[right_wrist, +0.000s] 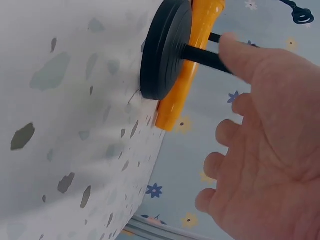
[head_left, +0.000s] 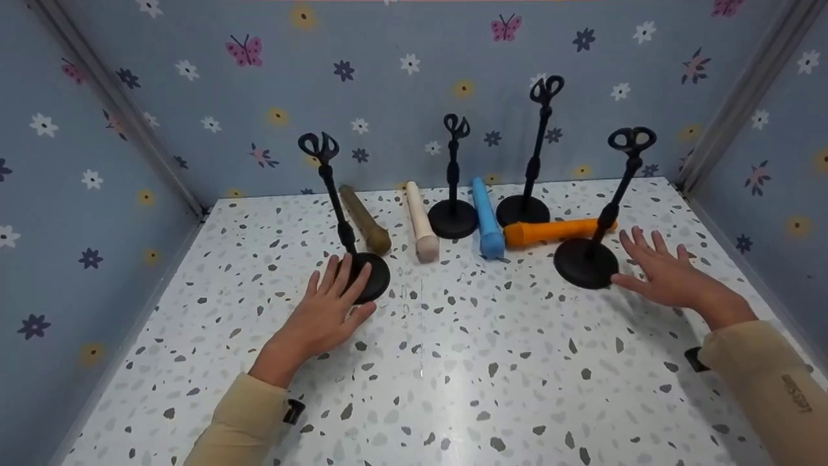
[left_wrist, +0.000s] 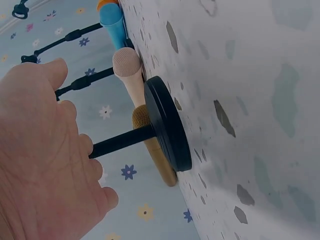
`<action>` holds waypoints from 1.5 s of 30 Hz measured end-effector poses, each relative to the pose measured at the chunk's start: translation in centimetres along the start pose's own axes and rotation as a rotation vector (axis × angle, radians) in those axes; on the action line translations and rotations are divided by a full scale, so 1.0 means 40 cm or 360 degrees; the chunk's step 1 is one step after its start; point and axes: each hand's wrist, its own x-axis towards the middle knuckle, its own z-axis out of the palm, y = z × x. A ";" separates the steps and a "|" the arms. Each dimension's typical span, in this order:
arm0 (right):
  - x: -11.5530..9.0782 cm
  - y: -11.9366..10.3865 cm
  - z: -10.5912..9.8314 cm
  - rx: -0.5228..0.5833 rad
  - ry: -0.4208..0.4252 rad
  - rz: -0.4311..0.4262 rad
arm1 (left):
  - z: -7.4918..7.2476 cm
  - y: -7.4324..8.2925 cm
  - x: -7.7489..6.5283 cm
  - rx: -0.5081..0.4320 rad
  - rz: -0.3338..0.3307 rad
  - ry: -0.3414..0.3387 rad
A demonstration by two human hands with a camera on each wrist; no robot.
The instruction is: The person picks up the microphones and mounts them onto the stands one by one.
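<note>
Fingers spread, my left hand (head_left: 321,315) hovers over the round base of the left black microphone stand (head_left: 336,210); the left wrist view shows a gap between hand and base (left_wrist: 167,125). On the other side, my right hand (head_left: 676,275) is held with fingers apart beside the right microphone stand (head_left: 611,207), holding nothing. Whether its thumb touches that stand I cannot tell. Behind the right stand's base lies an orange microphone (head_left: 550,231). A brown-gold microphone (head_left: 365,220), a cream microphone (head_left: 420,220) and a blue microphone (head_left: 486,220) lie further left.
Two more black microphone stands stand at the back, a short one (head_left: 453,175) and a taller one (head_left: 533,162). All rest on a white speckled table (head_left: 420,388). Patterned blue walls (head_left: 401,90) close off the back and both sides.
</note>
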 end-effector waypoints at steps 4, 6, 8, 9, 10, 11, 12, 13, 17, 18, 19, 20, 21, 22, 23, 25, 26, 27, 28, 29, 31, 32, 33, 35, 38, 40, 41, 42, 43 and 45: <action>-0.002 0.006 -0.007 -0.0023 0.0010 -0.0018 | 0.005 0.010 0.013 -0.0009 0.0027 0.0001; -0.005 0.010 -0.011 -0.0042 0.0026 -0.0020 | 0.010 0.015 0.018 -0.0016 0.0035 -0.0005; -0.011 0.009 -0.012 -0.0068 0.0024 -0.0012 | 0.015 0.020 0.023 -0.0031 0.0043 -0.0024; -0.015 0.005 -0.012 -0.0076 0.0013 -0.0013 | 0.016 0.022 0.026 -0.0036 0.0047 -0.0032; -0.018 -0.003 -0.011 -0.0087 -0.0003 -0.0020 | 0.017 0.025 0.029 -0.0041 0.0054 -0.0039; -0.023 -0.015 -0.010 -0.0105 -0.0021 -0.0030 | 0.017 0.026 0.033 -0.0045 0.0064 -0.0042; -0.028 -0.030 -0.011 -0.0124 -0.0049 -0.0038 | 0.017 0.027 0.036 -0.0045 0.0073 -0.0045; -0.032 -0.047 -0.012 -0.0141 -0.0076 -0.0052 | 0.017 0.027 0.041 -0.0044 0.0079 -0.0050; -0.028 -0.118 -0.024 -0.0172 -0.0107 -0.0178 | 0.017 0.028 0.063 -0.0047 0.0106 -0.0048; -0.021 -0.132 -0.028 -0.0167 -0.0088 -0.0217 | 0.017 0.029 0.069 -0.0048 0.0106 -0.0052; -0.011 -0.144 -0.031 -0.0160 -0.0056 -0.0266 | 0.018 0.030 0.076 -0.0048 0.0106 -0.0058; -0.001 -0.153 -0.033 -0.0153 -0.0023 -0.0312 | 0.018 0.032 0.082 -0.0051 0.0109 -0.0067; 0.010 -0.160 -0.035 -0.0141 0.0010 -0.0346 | 0.019 0.033 0.087 -0.0051 0.0106 -0.0085; 0.021 -0.166 -0.035 -0.0123 0.0040 -0.0368 | 0.021 0.034 0.093 -0.0053 0.0102 -0.0106; 0.032 -0.171 -0.034 -0.0110 0.0082 -0.0400 | 0.025 0.035 0.097 -0.0055 0.0102 -0.0129; 0.055 -0.178 -0.030 -0.0088 0.0152 -0.0436 | 0.034 0.035 0.107 -0.0058 0.0097 -0.0176; 0.068 -0.180 -0.027 -0.0080 0.0190 -0.0451 | 0.038 0.034 0.111 -0.0057 0.0090 -0.0197; 0.081 -0.183 -0.025 -0.0068 0.0228 -0.0463 | 0.043 0.033 0.114 -0.0049 0.0077 -0.0217; 0.095 -0.186 -0.022 -0.0057 0.0263 -0.0472 | 0.048 0.031 0.117 -0.0038 0.0068 -0.0232; 0.110 -0.189 -0.018 -0.0060 0.0298 -0.0489 | 0.052 0.028 0.120 -0.0019 0.0056 -0.0248; 0.139 -0.194 -0.012 -0.0074 0.0325 -0.0498 | 0.060 0.023 0.125 0.0024 0.0030 -0.0273; 0.153 -0.197 -0.008 -0.0076 0.0320 -0.0493 | 0.061 0.021 0.127 0.0043 0.0019 -0.0287; 0.166 -0.200 -0.004 -0.0081 0.0300 -0.0476 | 0.064 0.019 0.129 0.0061 0.0006 -0.0304; 0.193 -0.203 0.006 -0.0118 0.0258 -0.0435 | 0.065 0.016 0.134 0.0073 -0.0010 -0.0334; 0.228 -0.205 0.019 -0.0166 0.0170 -0.0354 | 0.059 0.017 0.141 0.0053 -0.0032 -0.0400; 0.252 -0.206 0.026 -0.0204 0.0118 -0.0286 | 0.052 0.017 0.146 0.0034 -0.0043 -0.0447; 0.261 -0.208 0.028 -0.0212 0.0084 -0.0250 | 0.048 0.016 0.148 0.0026 -0.0045 -0.0470; 0.270 -0.209 0.031 -0.0220 0.0053 -0.0207 | 0.044 0.015 0.149 0.0027 -0.0043 -0.0489; 0.277 -0.211 0.033 -0.0229 0.0031 -0.0172 | 0.040 0.014 0.152 0.0031 -0.0037 -0.0505; 0.289 -0.213 0.036 -0.0240 0.0024 -0.0128 | 0.034 0.011 0.156 0.0035 -0.0017 -0.0519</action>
